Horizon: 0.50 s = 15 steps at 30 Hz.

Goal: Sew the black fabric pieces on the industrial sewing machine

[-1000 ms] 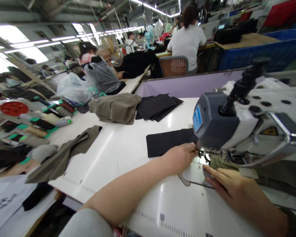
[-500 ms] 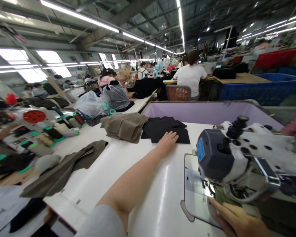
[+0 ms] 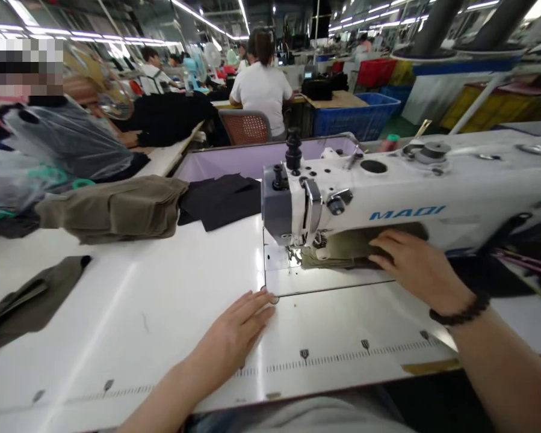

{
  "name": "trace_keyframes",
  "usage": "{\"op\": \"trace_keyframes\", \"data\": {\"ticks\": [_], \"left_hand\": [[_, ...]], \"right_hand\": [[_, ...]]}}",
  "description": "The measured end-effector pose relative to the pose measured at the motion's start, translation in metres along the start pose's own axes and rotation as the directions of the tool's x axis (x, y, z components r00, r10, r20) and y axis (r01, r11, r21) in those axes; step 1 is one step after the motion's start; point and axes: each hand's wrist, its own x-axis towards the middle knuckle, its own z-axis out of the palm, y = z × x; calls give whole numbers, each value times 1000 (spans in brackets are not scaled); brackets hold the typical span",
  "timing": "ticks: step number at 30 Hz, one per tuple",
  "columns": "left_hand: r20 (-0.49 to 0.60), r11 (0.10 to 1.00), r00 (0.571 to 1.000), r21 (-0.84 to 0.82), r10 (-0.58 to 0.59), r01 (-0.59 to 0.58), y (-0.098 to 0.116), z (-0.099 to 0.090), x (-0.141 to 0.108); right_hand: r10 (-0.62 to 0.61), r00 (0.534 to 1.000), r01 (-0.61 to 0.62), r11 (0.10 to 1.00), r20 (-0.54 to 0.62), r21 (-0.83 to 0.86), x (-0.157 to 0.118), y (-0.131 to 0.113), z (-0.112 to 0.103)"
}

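Note:
My left hand lies flat on the white sewing table, fingers stretched out by the lower left corner of the machine's metal plate. It holds nothing. Under the arm of the white sewing machine, my right hand is at an olive fabric piece. Its thumb and fingers are apart over the cloth's right part; whether they touch it is unclear. The fabric's left end reaches near the lit needle area. Left of the machine lie dark fabric pieces, beside a stack of olive fabric pieces.
Another olive fabric piece lies at the table's left. A ruler scale runs along the front edge. Behind the table are a purple-lined bin, a chair with a seated person, and a blue crate.
My view has turned right and down. My left hand has left the dark fabric pieces for the table near the machine plate. My right hand has moved from beside the needle to the olive fabric.

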Motion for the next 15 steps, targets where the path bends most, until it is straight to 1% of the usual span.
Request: {"op": "trace_keyframes", "data": {"ticks": [3, 6, 9, 15], "left_hand": [[-8, 1000, 1000, -1, -4, 4, 5, 4, 0], [-22, 1000, 1000, 5, 5, -5, 6, 5, -1], [-39, 1000, 999, 11, 2, -1, 9, 3, -3], [-15, 1000, 1000, 8, -5, 5, 16, 0, -3]], "right_hand": [[-33, 998, 31, 999, 56, 34, 3, 4, 11], [-47, 993, 36, 994, 111, 99, 4, 3, 13], [-32, 994, 18, 991, 108, 132, 3, 3, 10], [31, 996, -45, 983, 81, 175, 3, 10, 7]]}}
